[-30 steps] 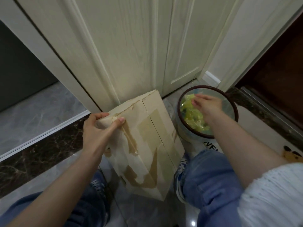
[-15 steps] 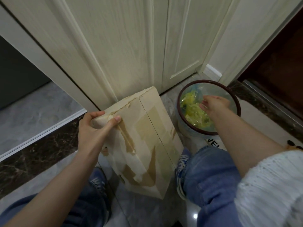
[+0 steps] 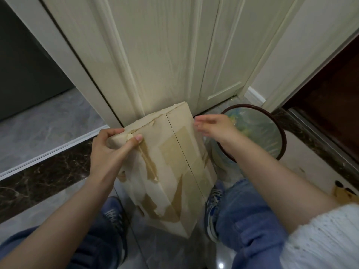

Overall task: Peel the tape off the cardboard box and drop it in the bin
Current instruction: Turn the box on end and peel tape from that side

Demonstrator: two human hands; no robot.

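My left hand grips the tall beige cardboard box mid-frame; right hand open, empty, btwn box & round dark-rimmed bin. Brown tape patches left; peeling approx half done.

Box: pale tan cardboard, w/ darker brown tape patches & whitish torn streaks. Bin: dark brown-red rim, clear liner inside, yellow-green bits showing thru. Door: cream, faint wood-grain lines. Floor: grey marble w/ pale veins; a strip of dark brown stone w/ lighter veining. Jeans: mid blue denim. Shoes: blue w/ white laces. Sleeve: white knit, ribbed texture. Mat: off-white, tan & black shape at its edge
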